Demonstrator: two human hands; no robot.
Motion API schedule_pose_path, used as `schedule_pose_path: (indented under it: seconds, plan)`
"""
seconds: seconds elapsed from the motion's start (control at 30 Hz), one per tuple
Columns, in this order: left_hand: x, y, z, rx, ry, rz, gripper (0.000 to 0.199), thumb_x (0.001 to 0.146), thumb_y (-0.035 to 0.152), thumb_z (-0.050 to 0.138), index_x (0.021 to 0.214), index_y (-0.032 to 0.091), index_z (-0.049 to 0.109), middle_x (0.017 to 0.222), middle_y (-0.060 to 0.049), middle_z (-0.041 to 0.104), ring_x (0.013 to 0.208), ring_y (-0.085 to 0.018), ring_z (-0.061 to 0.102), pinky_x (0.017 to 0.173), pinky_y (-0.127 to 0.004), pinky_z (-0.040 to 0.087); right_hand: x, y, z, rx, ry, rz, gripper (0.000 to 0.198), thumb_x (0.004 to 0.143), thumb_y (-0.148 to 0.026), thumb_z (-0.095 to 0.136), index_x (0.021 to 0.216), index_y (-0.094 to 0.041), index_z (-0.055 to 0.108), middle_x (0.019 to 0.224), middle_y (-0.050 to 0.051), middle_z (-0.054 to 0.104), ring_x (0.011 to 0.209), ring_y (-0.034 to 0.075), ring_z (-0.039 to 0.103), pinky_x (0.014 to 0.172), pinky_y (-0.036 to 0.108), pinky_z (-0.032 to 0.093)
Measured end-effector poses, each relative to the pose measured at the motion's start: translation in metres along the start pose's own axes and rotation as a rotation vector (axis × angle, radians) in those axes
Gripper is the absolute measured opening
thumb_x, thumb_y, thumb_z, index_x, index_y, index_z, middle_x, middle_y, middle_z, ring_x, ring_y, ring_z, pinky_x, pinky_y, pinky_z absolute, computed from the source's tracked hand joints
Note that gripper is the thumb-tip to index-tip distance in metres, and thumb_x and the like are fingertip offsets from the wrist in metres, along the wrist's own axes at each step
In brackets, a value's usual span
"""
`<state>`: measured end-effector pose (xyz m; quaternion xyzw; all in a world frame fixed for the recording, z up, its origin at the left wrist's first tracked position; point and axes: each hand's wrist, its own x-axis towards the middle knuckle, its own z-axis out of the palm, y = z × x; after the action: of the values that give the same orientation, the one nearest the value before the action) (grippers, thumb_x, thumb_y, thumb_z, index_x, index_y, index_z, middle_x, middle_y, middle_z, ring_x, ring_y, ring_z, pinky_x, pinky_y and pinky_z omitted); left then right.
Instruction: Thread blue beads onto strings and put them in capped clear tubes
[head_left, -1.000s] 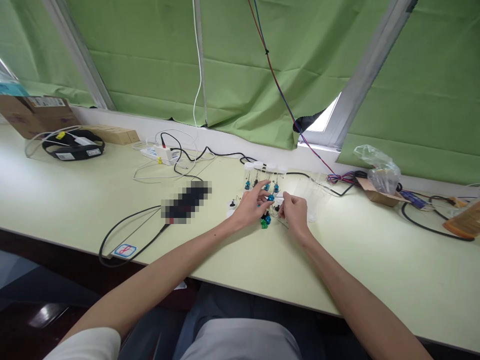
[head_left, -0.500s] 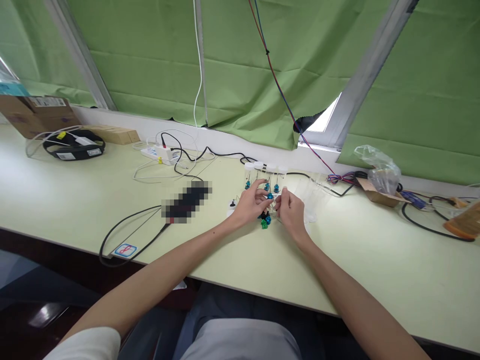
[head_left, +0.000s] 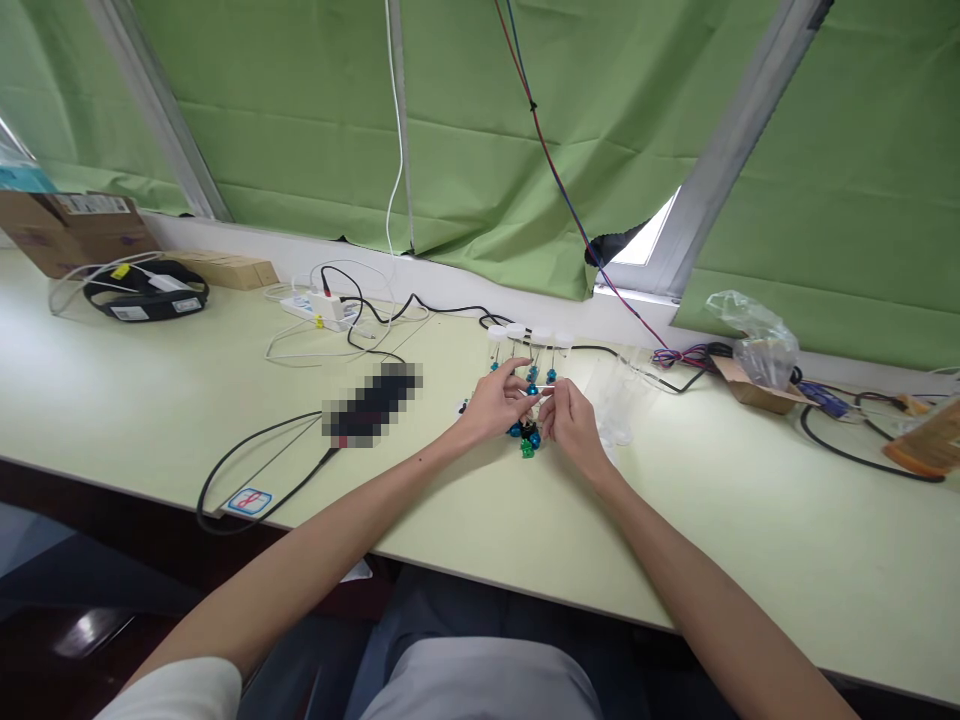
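My left hand [head_left: 493,405] pinches a small shiny blue piece [head_left: 533,389] between thumb and finger, just above the table [head_left: 450,520]. My right hand [head_left: 574,425] is closed on a thin white stick [head_left: 548,387], whose end meets the blue piece; whether it is inside cannot be made out. Below and between the hands lie several small blue, black and green pieces, among them a green piece [head_left: 527,450]. Behind the hands stand several clear tubes with white caps [head_left: 515,329], with a blue piece [head_left: 552,376] hanging on a dark stem in one of them.
More clear plastic tubes [head_left: 616,400] lie right of my right hand. A blurred dark device [head_left: 373,403] with a black cable is at left. Along the back are a power strip [head_left: 330,306], a headset [head_left: 146,290], cardboard boxes [head_left: 94,235], and a plastic bag [head_left: 765,345] in an open box.
Both hands have shifted slightly to the left together with the blue piece and white stick. My right hand's fingers have come nearer to my left hand.
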<state>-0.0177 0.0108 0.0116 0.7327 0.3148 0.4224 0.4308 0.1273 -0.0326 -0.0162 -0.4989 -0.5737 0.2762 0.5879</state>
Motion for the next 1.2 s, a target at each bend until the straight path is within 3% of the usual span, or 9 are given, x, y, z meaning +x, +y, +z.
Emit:
schedule_pose_path:
  seconds: [0.3,0.47,0.8,1.2]
  plan:
    - [0.001,-0.004,-0.002,0.141,0.011,0.035,0.057,0.079,0.022,0.065,0.134,0.018,0.048,0.094,-0.007,0.069,0.072,-0.014,0.066,0.065,-0.025,0.054,0.003,0.007,-0.002,0.019,-0.010,0.047,0.050,0.092,-0.067,0.037,0.082,-0.021,0.054,0.055,-0.004,0.055,0.038,0.009,0.052,0.037,0.021,0.037]
    - [0.002,-0.007,-0.004,0.217,-0.004,0.073,0.057,0.080,0.023,0.063,0.134,0.019,0.047,0.094,-0.005,0.069,0.067,-0.012,0.064,0.064,-0.025,0.054,0.005,0.008,-0.003,0.027,0.001,0.065,0.052,0.090,-0.068,0.039,0.077,-0.020,0.054,0.053,-0.003,0.055,0.037,0.010,0.052,0.037,0.022,0.039]
    - [0.001,-0.009,-0.002,0.186,-0.031,0.078,0.055,0.081,0.023,0.060,0.134,0.018,0.045,0.096,-0.006,0.068,0.059,-0.011,0.063,0.059,-0.024,0.052,0.004,0.003,-0.004,0.022,0.016,0.099,0.058,0.087,-0.073,0.039,0.066,-0.020,0.052,0.044,-0.003,0.052,0.031,0.011,0.048,0.031,0.022,0.035]
    - [0.002,-0.011,-0.003,0.223,-0.045,0.122,0.055,0.082,0.026,0.061,0.134,0.020,0.047,0.099,-0.007,0.069,0.061,-0.011,0.062,0.066,-0.027,0.053,0.004,-0.004,-0.005,0.127,-0.017,0.197,0.062,0.086,-0.075,0.040,0.053,-0.022,0.043,0.032,-0.002,0.044,0.027,0.012,0.044,0.032,0.023,0.034]
